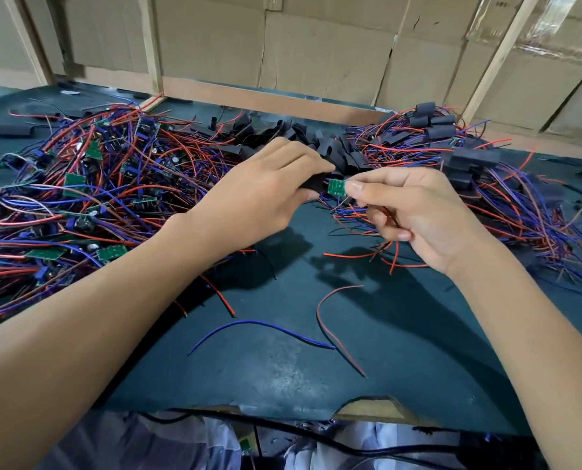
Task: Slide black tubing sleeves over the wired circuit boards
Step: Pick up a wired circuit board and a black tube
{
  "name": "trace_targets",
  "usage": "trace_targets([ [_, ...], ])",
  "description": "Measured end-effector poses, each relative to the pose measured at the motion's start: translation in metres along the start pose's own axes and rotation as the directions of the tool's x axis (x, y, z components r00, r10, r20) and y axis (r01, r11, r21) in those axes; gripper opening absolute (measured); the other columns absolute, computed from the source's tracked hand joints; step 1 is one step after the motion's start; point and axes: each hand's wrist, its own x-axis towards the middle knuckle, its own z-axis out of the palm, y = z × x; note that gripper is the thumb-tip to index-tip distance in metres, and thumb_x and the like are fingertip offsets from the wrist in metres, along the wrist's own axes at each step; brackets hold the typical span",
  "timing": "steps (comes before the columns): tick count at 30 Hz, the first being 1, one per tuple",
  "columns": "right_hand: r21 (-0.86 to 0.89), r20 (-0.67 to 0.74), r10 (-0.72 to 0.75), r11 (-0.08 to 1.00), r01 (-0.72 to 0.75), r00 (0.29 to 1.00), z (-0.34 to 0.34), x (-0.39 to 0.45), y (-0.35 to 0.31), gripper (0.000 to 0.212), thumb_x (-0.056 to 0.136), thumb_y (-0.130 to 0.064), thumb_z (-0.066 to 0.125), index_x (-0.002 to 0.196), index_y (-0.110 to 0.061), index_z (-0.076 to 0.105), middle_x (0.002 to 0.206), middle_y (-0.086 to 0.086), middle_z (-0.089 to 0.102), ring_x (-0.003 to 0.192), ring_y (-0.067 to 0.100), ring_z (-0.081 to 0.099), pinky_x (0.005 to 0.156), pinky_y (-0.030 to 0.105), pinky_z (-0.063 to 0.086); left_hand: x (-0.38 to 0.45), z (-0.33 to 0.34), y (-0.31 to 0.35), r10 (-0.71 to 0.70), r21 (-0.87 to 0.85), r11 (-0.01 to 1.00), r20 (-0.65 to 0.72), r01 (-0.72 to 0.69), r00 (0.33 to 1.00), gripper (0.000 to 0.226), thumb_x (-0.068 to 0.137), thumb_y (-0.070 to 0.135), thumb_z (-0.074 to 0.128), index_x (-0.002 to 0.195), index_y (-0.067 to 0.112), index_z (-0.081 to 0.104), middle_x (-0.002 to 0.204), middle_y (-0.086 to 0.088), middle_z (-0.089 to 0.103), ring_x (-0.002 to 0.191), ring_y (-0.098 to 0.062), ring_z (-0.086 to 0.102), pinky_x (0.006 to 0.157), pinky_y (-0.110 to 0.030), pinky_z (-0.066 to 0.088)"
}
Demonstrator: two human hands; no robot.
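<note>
My left hand (266, 188) is closed around a black tubing sleeve (315, 187), whose open end faces right. My right hand (415, 208) pinches a small green circuit board (336, 187) between thumb and forefinger, with the board's left end at the sleeve's mouth. Red and blue wires (350, 212) trail down from the board under my right palm. A heap of bare wired boards (79, 191) lies at the left. Loose black sleeves (316, 144) are piled behind my hands. Sleeved boards (462, 164) are stacked at the right.
The green table mat (283, 351) in front of me carries a loose blue wire (259, 329) and a loose red wire (330, 320). A wooden rail (266, 100) and cardboard wall (316, 45) close off the back. The table's near edge (283, 413) has torn spots.
</note>
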Motion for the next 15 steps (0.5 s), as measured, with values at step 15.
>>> trace_targets([
  [15,-0.088,-0.159,-0.169,0.984,0.157,0.973,0.0065,-0.0028,-0.0041,0.003,0.084,-0.017,0.081,0.086,-0.02,0.082,0.06,-0.005,0.06,0.053,0.013,0.041,0.039,0.018,0.025,0.0021,0.0014,0.0047,0.055,-0.047,0.997,-0.093,-0.06,0.994,0.034,0.096,0.009,0.067,0.127,-0.003,0.062,0.12,-0.017,0.064,0.109,-0.037,0.059,0.099,-0.043,0.046],
])
